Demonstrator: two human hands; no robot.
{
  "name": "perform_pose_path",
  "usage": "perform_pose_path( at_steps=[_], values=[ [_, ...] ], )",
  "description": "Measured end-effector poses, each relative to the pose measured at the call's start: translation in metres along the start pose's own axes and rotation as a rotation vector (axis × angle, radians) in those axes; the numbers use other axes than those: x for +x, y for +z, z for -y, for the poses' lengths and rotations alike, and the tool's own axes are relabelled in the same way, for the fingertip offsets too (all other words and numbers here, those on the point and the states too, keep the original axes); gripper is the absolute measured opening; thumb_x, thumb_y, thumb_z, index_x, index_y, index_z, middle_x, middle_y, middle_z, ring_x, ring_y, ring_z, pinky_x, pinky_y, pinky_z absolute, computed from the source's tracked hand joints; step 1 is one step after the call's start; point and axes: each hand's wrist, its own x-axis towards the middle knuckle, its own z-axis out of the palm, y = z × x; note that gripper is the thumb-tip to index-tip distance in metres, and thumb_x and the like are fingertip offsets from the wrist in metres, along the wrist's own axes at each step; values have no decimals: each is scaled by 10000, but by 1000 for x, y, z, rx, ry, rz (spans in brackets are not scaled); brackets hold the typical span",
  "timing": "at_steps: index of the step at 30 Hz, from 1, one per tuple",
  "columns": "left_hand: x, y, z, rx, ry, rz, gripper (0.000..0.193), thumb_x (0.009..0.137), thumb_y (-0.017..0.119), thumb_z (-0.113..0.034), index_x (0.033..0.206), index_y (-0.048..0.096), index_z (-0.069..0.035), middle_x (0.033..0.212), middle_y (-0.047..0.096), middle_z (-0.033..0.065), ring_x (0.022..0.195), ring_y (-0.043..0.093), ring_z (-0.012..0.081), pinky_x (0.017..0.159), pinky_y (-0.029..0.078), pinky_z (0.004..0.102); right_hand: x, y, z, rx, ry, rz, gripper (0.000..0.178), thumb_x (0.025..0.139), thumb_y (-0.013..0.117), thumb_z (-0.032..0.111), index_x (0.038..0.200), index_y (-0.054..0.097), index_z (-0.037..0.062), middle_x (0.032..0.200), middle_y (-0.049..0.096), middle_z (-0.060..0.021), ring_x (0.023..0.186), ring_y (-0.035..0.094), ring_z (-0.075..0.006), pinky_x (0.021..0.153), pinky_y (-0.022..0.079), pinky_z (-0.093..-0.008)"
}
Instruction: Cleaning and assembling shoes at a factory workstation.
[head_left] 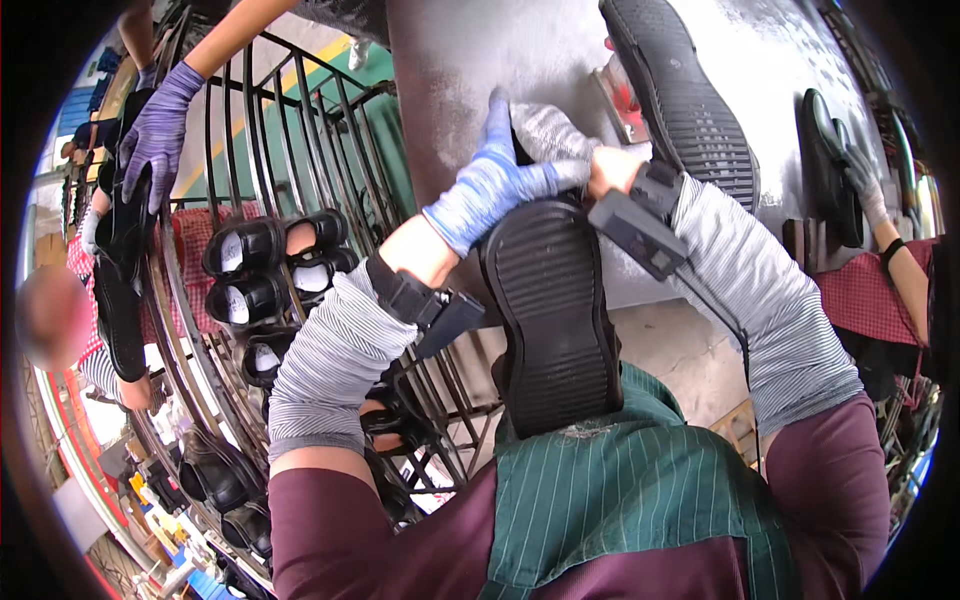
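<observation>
A black shoe [555,310] stands sole toward me, its ribbed sole upright against my green striped apron at the near end. My left hand [495,190], in a blue knit glove, grips its far end, thumb laid across and a finger stretched up. My right hand [555,138], in a grey glove, closes at the same end, its fingers curled beside a dark part of the shoe; its fingertips are partly hidden. Another black shoe [690,110] lies sole up on the metal table, right of my hands. A red and white item [622,100] sits beside it.
The grey metal table [450,60] spreads ahead. At left, a metal rack [280,130] carries several black shoes [245,250]. A co-worker's purple-gloved hand [155,140] reaches over it. At far right, another person's gloved hand [862,180] touches a black shoe [825,160].
</observation>
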Motion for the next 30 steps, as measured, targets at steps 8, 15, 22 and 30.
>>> perform_pose_path(
  at_steps=[8, 15, 22, 30],
  values=[
    [-22, 12, -14, -166, 143, -28, 1375, 581, 887, -346, 1442, -124, 11, 1446, 231, 251, 1339, 276, 292, 1100, 269, 341, 30, -29, 54, 862, 390, -50, 387, 859, 574, 207, 1183, 482, 16, 954, 630, -111, 760, 643, -235, 740, 541, -283],
    [16, 19, -31, -184, -56, 108, 1064, 687, 818, -407, 1423, 202, 51, 983, 555, 126, 853, 590, 170, 769, 510, 276, -58, -37, 28, 480, 101, 72, 481, 628, 780, 129, 1072, 611, 55, 854, 659, -101, 756, 640, -186, 677, 520, -309],
    [33, 57, -41, 42, 51, 183, 623, 865, 649, -393, 1347, 403, -82, 1140, 530, 77, 1087, 503, 165, 918, 449, 302, -76, -48, -10, 35, -178, -102, 218, 837, 592, 52, 1055, 590, 41, 900, 602, -22, 817, 588, -120, 764, 512, -271],
    [-41, 81, -88, 6, 75, 331, 764, 841, 671, -372, 1429, 299, -56, 1249, 529, 117, 1106, 523, 164, 945, 422, 279, -136, -76, 38, 1404, 328, -314, 143, 916, 554, 227, 967, 602, 102, 725, 564, 12, 614, 535, -94, 542, 457, -237]
  ],
)
